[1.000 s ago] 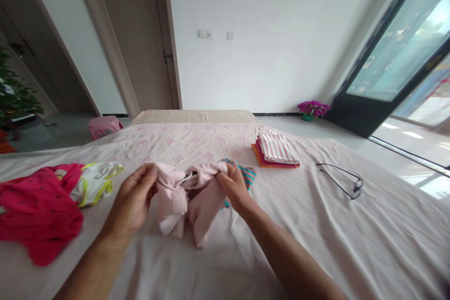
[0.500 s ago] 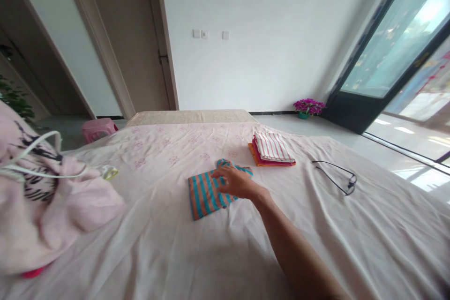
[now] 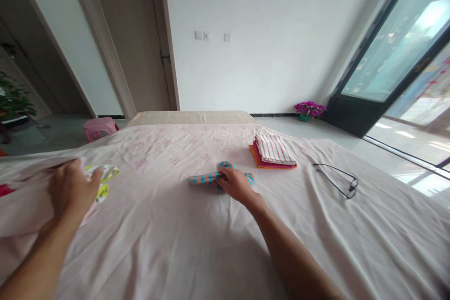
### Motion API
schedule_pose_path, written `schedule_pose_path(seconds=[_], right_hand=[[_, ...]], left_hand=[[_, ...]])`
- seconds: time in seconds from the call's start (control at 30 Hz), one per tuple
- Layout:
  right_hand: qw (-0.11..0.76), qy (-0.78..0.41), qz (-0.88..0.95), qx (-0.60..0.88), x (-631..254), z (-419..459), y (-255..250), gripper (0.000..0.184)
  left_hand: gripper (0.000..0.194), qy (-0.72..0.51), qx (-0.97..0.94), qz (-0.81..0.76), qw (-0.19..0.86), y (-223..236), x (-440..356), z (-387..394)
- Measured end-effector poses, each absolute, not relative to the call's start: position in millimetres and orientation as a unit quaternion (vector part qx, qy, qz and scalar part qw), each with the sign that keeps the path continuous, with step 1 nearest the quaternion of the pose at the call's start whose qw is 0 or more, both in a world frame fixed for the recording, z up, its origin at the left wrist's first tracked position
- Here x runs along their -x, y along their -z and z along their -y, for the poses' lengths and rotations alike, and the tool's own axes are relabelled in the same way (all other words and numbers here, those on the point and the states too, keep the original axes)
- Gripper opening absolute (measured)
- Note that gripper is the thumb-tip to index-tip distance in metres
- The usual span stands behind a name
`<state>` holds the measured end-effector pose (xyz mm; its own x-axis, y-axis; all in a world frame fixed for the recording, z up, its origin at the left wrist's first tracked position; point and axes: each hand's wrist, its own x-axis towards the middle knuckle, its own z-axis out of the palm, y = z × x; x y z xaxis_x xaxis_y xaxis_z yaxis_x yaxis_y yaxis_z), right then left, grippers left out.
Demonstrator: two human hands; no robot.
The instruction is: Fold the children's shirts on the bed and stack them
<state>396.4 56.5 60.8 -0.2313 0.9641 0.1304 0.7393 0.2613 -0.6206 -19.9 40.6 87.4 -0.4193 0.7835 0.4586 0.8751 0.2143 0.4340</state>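
Note:
My right hand (image 3: pixel 236 183) is closed on a striped orange-and-teal cloth (image 3: pixel 207 178) in the middle of the bed, lifting its near edge off the sheet. My left hand (image 3: pixel 72 188) rests at the left side on a heap of pale pink fabric (image 3: pixel 21 197), fingers curled into it. A white garment with yellow trim (image 3: pixel 103 173) pokes out just right of that hand. A bit of red cloth (image 3: pixel 4 190) shows at the far left edge.
A folded stack with a red-and-white striped piece on top (image 3: pixel 274 150) lies behind my right hand. A dark wire hanger (image 3: pixel 339 182) lies on the pink bedsheet (image 3: pixel 197 234) to the right. A pink stool (image 3: pixel 99 127), a flower pot (image 3: pixel 309 109) and a glass door are beyond.
The pale pink garment I held in both hands went left and down onto the heap with my left hand. My right hand settled on the striped cloth and now lifts its edge.

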Motion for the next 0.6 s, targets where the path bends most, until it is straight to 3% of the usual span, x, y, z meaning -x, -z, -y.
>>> schedule_pose_path(seconds=[0.13, 0.2, 0.27, 0.33, 0.43, 0.6], right_hand=[[0.458, -0.557, 0.527, 0.45, -384, -52, -68, 0.036], [0.501, -0.645, 0.434, 0.38, -376, -47, -70, 0.041], [0.516, -0.68, 0.385, 0.352, -366, -42, -68, 0.044], [0.515, -0.697, 0.362, 0.342, -357, -36, -64, 0.044], [0.497, -0.716, 0.365, 0.329, -347, -30, -61, 0.043], [0.435, -0.756, 0.371, 0.319, -358, -33, -68, 0.032]], left_hand=[[0.048, 0.403, 0.604, 0.687, -0.015, -78, -47, -33], [0.041, 0.455, 0.606, 0.636, -0.146, -77, -85, -22], [0.043, 0.476, 0.596, 0.564, -0.316, -75, -121, -9], [0.044, 0.452, 0.607, 0.502, -0.419, -71, -152, 3], [0.05, 0.43, 0.622, 0.471, -0.454, -60, -182, 11], [0.032, 0.514, 0.551, 0.487, -0.443, -53, -170, -2]])
